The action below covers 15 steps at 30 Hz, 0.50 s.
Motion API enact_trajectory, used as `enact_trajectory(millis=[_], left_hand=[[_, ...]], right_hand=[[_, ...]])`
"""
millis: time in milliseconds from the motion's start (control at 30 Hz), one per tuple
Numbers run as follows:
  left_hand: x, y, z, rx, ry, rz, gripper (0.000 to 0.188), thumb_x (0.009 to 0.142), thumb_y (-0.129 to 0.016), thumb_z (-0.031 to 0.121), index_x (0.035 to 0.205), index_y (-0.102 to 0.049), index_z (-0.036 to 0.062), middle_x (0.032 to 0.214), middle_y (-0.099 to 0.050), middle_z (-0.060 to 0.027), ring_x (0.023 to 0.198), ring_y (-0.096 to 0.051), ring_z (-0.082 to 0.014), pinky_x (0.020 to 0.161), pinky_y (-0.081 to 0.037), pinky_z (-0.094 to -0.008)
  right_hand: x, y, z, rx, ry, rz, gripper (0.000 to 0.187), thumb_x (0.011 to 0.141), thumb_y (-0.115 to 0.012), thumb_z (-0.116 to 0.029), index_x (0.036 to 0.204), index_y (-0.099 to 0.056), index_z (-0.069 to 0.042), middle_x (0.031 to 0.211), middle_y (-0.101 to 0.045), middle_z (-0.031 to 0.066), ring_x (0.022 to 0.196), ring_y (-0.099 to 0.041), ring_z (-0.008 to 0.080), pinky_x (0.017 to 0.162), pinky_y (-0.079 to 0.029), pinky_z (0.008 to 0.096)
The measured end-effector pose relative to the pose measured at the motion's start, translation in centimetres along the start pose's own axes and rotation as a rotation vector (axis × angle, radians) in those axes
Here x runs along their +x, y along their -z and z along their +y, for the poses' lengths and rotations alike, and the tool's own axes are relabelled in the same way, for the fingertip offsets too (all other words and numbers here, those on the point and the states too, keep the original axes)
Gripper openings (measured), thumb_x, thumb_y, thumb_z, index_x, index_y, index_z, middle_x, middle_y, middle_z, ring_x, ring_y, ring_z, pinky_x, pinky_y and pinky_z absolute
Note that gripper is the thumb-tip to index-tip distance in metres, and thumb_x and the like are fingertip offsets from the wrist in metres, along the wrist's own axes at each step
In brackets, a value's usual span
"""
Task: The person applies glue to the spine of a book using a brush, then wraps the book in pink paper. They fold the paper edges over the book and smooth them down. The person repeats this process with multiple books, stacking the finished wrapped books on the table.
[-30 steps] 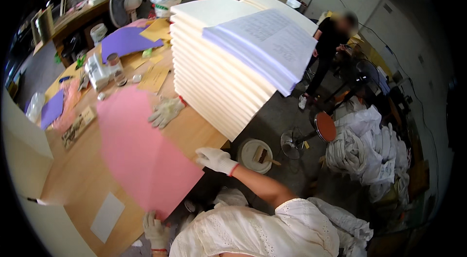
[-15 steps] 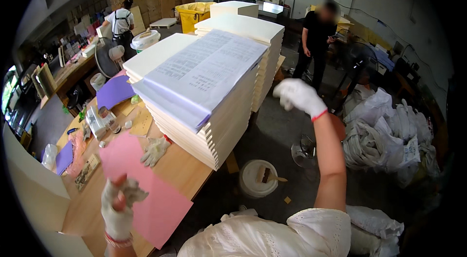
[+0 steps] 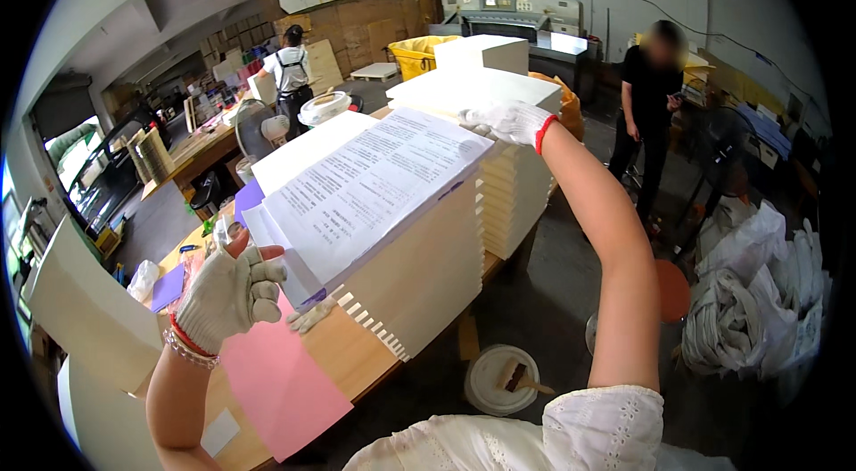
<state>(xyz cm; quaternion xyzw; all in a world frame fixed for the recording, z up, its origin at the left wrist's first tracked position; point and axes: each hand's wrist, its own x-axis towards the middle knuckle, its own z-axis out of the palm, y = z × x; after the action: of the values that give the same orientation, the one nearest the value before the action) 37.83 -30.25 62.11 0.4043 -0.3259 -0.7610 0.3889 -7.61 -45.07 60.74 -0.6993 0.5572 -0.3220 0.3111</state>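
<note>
I see the near stack [image 3: 419,261] on the table [image 3: 349,339], with the printed sheets [image 3: 374,185] on top. Left of this stack I have the left hand [image 3: 234,288]; at its far right, the right hand [image 3: 510,124]. Behind it stands another stack [image 3: 513,212]; before it, rightward, a bucket [image 3: 480,373]; farther right, a co-worker [image 3: 646,114].

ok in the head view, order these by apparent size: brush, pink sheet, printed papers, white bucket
Largest to smallest, by visible area:
printed papers
pink sheet, partly hidden
white bucket
brush
</note>
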Motion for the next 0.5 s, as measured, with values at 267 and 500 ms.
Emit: enact_trajectory(millis=[267,500], left_hand=[[0.6,-1.1,-0.4,-0.014,0.014,0.024,0.048,0.098,-0.038,0.043,0.119,-0.041,-0.0001,0.080,-0.060,-0.0097,0.059,-0.056,-0.0162,0.047,-0.047,-0.0276],[0.9,-1.1,-0.5,-0.030,0.024,0.005,0.048,0.098,-0.037,0.044,0.118,-0.042,0.0014,0.084,-0.060,-0.0086,0.062,-0.056,-0.0166,0.047,-0.046,-0.0292]], right_hand=[[1.8,-0.1,-0.6,0.392,-0.024,-0.094,0.027,0.087,-0.065,-0.020,0.109,-0.061,-0.003,0.094,-0.061,0.0000,0.080,-0.053,0.0074,0.065,-0.043,0.0206],[1.8,-0.1,-2.4,0.364,-0.025,-0.171,0.041,0.084,-0.068,-0.020,0.116,-0.057,0.002,0.103,-0.064,0.0090,0.090,-0.060,0.0120,0.073,-0.049,0.0230]])
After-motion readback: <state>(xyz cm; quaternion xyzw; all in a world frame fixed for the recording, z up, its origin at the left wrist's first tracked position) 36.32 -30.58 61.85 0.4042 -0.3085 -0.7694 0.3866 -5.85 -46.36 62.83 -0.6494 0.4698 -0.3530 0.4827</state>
